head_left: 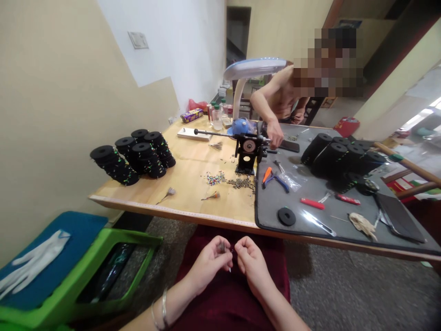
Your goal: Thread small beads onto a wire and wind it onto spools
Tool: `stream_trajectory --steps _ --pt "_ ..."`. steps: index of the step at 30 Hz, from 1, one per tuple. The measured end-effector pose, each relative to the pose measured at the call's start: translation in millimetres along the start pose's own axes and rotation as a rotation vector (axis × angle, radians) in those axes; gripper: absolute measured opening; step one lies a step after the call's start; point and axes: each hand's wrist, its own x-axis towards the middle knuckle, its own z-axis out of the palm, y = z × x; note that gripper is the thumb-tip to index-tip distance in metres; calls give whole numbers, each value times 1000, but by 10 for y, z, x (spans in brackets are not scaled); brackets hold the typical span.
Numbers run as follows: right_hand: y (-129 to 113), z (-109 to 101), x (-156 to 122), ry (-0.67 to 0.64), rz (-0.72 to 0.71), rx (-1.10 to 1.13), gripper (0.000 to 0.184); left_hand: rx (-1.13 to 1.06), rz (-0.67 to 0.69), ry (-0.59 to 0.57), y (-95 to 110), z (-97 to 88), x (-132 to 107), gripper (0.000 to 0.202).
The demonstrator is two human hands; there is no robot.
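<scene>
Both my hands are raised over my lap, just below the table's front edge. In the curled fingers of my left hand [214, 260] is a small greyish-brown bundle [222, 248], mostly hidden, and a thin white tip shows beneath the fingers. Close beside it, my right hand [251, 263] is closed in a pinch; what its fingertips hold is too small to make out. On the wood in front lie brush-like bundles of thin strands, one at the left [168, 193] and an orange-banded bundle [211, 196], near multicoloured beads [215, 178] and a pile of dark small pieces [241, 183].
Black spools [146, 158] stand at the left, more spools [330, 158] at the right. A hand-cranked winder [246, 151] stands mid-table, a co-worker's hand [274, 133] at it. Pliers [272, 179], a box cutter [319, 223] and a black ring [286, 216] lie on the grey mat [275, 202].
</scene>
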Motion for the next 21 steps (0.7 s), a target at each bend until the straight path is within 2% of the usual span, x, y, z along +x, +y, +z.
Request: stream_trajectory --steps 5,13,17,21 --pt "-15 6 -10 -3 2 -8 35 135 27 -17 -23 -21 23 5" --pt "2 11 4 -70 34 -32 36 423 181 65 -2 -60 45 12" --pt "-26 -10 3 -108 54 -58 34 460 173 78 40 -78 38 14" --pt "-77 -9 -17 -168 94 -114 31 327 146 64 63 -107 41 18"
